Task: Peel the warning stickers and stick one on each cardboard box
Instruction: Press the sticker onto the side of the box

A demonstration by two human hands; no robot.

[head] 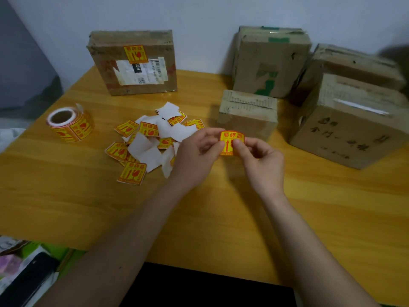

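Just right of the frame's centre, my left hand [197, 151] and right hand [261, 160] pinch one warning sticker [232, 142] between them, above the table [221, 207]. It faces me, its red arrow pointing toward the top of the frame; it looks near square, so I cannot name a long axis. I judge the peel goes best by lifting one corner slowly, keeping the glue off my fingertips. Beyond it sits the small box [247, 114], unlabelled on the faces I see; the upper-left box [132, 63] already wears one.

Pale bluish wall [199, 16] behind, yellow wood table [199, 218], dim light
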